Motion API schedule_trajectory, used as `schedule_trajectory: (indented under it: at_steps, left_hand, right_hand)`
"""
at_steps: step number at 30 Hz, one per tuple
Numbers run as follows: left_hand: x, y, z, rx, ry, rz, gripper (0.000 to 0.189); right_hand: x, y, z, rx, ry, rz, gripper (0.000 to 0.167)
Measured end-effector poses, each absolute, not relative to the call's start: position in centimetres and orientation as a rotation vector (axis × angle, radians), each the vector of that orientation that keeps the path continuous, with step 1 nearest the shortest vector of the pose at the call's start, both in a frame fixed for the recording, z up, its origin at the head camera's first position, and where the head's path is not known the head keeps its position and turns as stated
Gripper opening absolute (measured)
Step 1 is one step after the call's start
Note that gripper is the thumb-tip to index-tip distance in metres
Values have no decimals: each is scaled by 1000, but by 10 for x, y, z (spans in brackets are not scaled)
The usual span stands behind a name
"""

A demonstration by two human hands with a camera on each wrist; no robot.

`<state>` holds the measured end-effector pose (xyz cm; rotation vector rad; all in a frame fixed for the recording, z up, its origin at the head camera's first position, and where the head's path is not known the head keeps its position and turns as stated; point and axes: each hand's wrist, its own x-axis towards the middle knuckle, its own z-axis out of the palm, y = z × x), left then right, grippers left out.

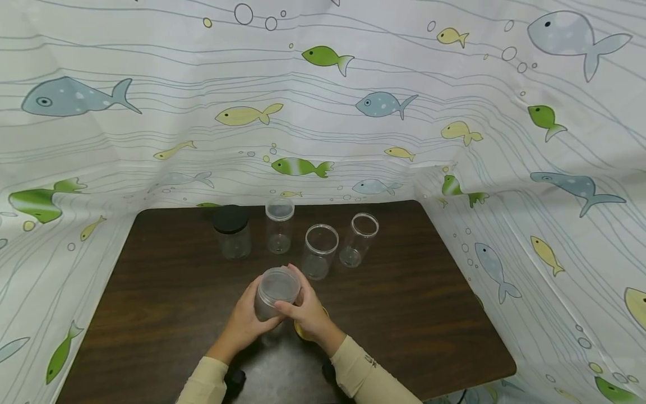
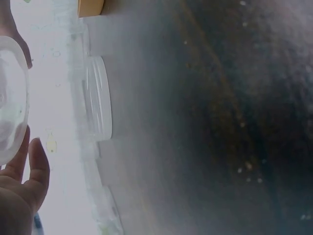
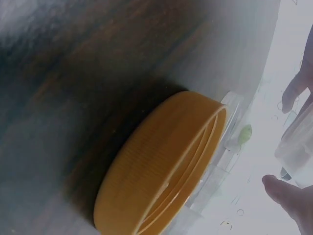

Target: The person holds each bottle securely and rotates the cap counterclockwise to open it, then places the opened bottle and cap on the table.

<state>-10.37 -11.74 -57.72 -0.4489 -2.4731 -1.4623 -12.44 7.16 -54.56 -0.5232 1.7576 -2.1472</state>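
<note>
Orange lid near held jar, threads only from right wrist

In the head view, the jar at lower centre looks like smooth, see-through plastic, cloudier on its round upper face. The clear jars above it have shiny rims; plastic or glass, I cannot tell. The black lid left of centre looks matt. The table has dark wood grain, glossy at bottom centre. Sleeves are matt cloth. At the right wrist view's lower centre, the orange lid looks like dull, finely ribbed plastic.
</note>
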Motion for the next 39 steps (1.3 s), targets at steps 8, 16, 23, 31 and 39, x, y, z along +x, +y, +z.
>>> schedule_trajectory:
  at_steps: [8, 16, 23, 31, 39]
  left_hand:
    - [-104, -118, -577, -430, -2478, -1539, 99]
    - [-104, -119, -579, -407, -2506, -1540, 97]
    - [-106, -120, -580, -400, -2502, -1530, 100]
    - [-106, -124, -579, -335, -2513, -1564, 103]
    - [-106, -127, -580, -311, -2523, -1570, 105]
  right_hand:
    - [-126, 72, -543, -541, 1779, -2192, 104]
    - [-130, 71, -549, -561, 1649, -2414, 83]
    - [-129, 75, -544, -505, 1602, -2478, 81]
    - [-133, 85, -542, -491, 1652, -2532, 86]
    - [-135, 93, -543, -415, 1703, -2548, 82]
